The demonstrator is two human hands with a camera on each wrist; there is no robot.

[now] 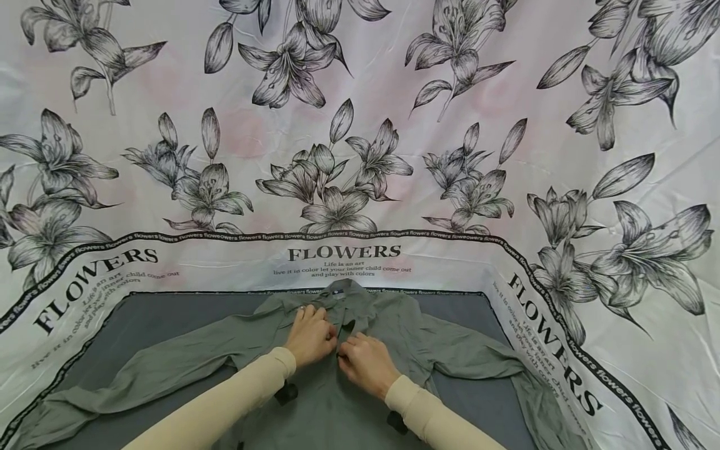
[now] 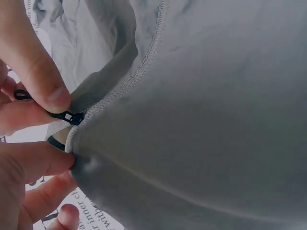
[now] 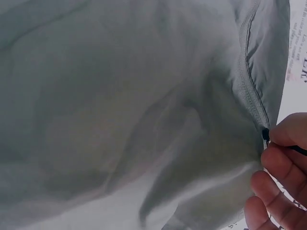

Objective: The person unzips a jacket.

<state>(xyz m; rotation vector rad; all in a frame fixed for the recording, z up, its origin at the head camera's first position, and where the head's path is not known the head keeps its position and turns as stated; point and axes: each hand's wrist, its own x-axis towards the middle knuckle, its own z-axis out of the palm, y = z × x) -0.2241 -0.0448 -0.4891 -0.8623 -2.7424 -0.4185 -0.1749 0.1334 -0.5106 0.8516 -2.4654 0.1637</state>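
A grey-green zip jacket [image 1: 332, 400] lies spread out, its collar [image 1: 349, 290] at the far side and its sleeves out to both sides. At the upper front, my left hand [image 1: 309, 337] pinches the fabric edge beside the zipper. Close by, my right hand [image 1: 368, 362] grips the black zipper pull [image 2: 67, 117] between thumb and fingers. The zipper tape [image 3: 249, 86] runs curved away from the slider. In the head view the fingers mostly hide the slider; both wrist views show it at the fingertips.
The jacket lies on a dark grey surface [image 1: 472, 406]. Around and behind it hangs or lies a white floral-printed cloth [image 1: 349, 156] with a black lettered border. A black wrist device [image 1: 287, 394] is on the left wrist, another [image 1: 396, 422] on the right.
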